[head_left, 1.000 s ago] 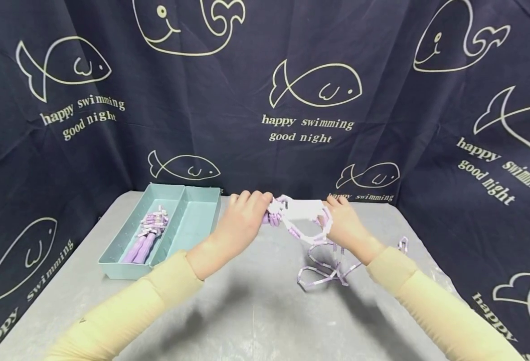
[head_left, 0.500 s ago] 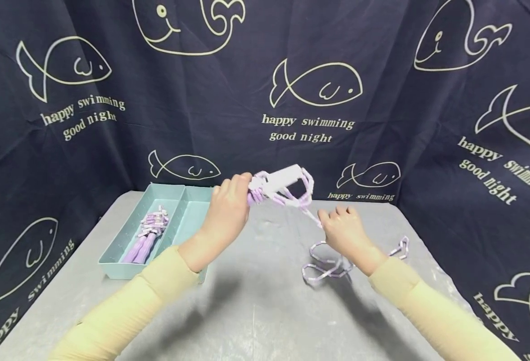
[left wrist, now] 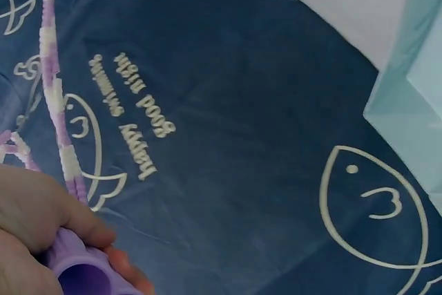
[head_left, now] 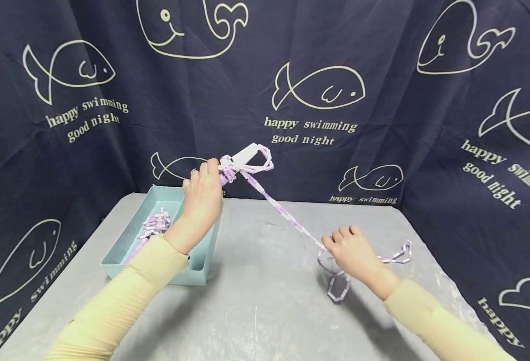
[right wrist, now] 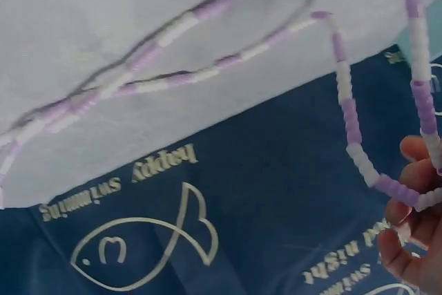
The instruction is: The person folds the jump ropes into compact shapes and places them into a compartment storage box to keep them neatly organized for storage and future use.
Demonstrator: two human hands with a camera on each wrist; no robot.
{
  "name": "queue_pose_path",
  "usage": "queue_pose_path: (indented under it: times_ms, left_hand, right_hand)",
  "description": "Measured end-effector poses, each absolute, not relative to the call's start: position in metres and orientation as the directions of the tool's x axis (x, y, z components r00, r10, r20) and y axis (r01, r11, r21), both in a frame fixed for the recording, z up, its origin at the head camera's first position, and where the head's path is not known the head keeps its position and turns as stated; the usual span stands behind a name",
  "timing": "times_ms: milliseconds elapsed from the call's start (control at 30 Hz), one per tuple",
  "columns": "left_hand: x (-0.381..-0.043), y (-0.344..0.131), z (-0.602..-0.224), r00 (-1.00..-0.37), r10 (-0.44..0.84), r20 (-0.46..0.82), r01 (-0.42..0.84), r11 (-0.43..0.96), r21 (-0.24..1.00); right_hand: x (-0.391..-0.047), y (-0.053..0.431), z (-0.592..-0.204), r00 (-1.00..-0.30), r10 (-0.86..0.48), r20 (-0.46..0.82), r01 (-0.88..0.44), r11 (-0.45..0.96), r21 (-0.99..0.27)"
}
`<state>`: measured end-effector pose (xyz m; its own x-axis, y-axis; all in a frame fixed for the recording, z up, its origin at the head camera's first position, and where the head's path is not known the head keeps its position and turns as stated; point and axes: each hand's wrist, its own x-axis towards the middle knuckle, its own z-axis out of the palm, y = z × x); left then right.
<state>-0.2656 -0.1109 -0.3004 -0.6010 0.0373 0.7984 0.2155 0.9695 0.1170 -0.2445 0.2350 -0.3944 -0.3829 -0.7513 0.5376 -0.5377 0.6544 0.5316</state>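
Note:
My left hand (head_left: 203, 195) grips the purple handle end of a beaded jump rope (head_left: 283, 209), raised above the teal box. In the left wrist view the hollow end of a purple handle (left wrist: 83, 267) pokes out of the fist. Beside that hand, a white rectangular piece (head_left: 245, 156) and a loop of beads stick up from the bundle. A stretch of purple and white beads runs taut down to my right hand (head_left: 352, 250), whose curled fingers hold the rope. The right wrist view shows beads (right wrist: 349, 119) passing into those fingers. Loose loops lie under and behind the right hand.
The teal box (head_left: 197, 277) stands at the left of the grey table (head_left: 265, 301). Inside its left part lies another bundled beaded rope (head_left: 156, 220), partly hidden by my left forearm. A dark fish-print curtain (head_left: 228, 110) surrounds the table.
My left hand has moved left and up with the handles, over the box. My right hand has moved slightly right and down, and the rope between them has drawn out long and straight.

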Motion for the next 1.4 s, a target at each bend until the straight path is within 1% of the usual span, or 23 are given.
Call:
queue_pose_path:
  times_ms: [100, 167, 300, 400, 500, 600, 733, 900, 1033, 1200, 1300, 1400]
  left_hand:
    - [-0.275, -0.115, -0.307, -0.599, 0.021, 0.801, 0.142, 0.987, 0.081]
    - [-0.279, -0.118, -0.311, -0.617, 0.012, 0.786, 0.097, 0.993, 0.061]
    - [-0.286, -0.12, -0.321, -0.7, -0.022, 0.714, 0.036, 0.997, 0.065]
    - [-0.289, -0.119, -0.328, -0.746, -0.037, 0.664, 0.004, 0.998, 0.06]
    - [-0.292, -0.115, -0.333, -0.764, -0.028, 0.645, -0.019, 1.0, 0.021]
    - [-0.294, -0.109, -0.337, -0.772, 0.002, 0.636, -0.019, 0.999, -0.025]
    - [-0.29, -0.102, -0.342, -0.774, 0.07, 0.629, 0.016, 0.996, -0.091]
    - [-0.279, -0.097, -0.35, -0.764, 0.187, 0.618, 0.071, 0.976, -0.207]
    - [-0.27, -0.092, -0.357, -0.75, 0.293, 0.593, 0.131, 0.945, -0.301]
    - [-0.262, -0.086, -0.361, -0.719, 0.412, 0.56, 0.216, 0.898, -0.383]
    - [-0.26, -0.082, -0.362, -0.701, 0.475, 0.532, 0.256, 0.864, -0.434]
    - [-0.258, -0.076, -0.363, -0.671, 0.555, 0.492, 0.326, 0.817, -0.476]
  right_hand:
    - [-0.238, 0.226, -0.383, -0.305, -0.775, 0.554, -0.552, 0.617, 0.56]
    - [-0.234, 0.22, -0.37, -0.238, -0.781, 0.577, -0.573, 0.593, 0.566]
    - [-0.229, 0.211, -0.339, -0.082, -0.777, 0.624, -0.61, 0.534, 0.585]
    - [-0.224, 0.205, -0.316, 0.007, -0.766, 0.642, -0.616, 0.503, 0.607]
    - [-0.216, 0.193, -0.295, 0.075, -0.758, 0.647, -0.606, 0.481, 0.634]
    - [-0.207, 0.181, -0.276, 0.117, -0.751, 0.65, -0.587, 0.476, 0.655]
    - [-0.204, 0.171, -0.248, 0.15, -0.727, 0.67, -0.557, 0.498, 0.664]
    - [-0.212, 0.17, -0.218, 0.165, -0.702, 0.693, -0.519, 0.535, 0.666]
    - [-0.22, 0.171, -0.201, 0.166, -0.699, 0.695, -0.488, 0.555, 0.674]
    - [-0.228, 0.169, -0.186, 0.146, -0.699, 0.7, -0.447, 0.585, 0.677]
    - [-0.235, 0.171, -0.178, 0.122, -0.689, 0.715, -0.42, 0.616, 0.666]
    - [-0.245, 0.176, -0.172, 0.09, -0.679, 0.729, -0.398, 0.646, 0.651]
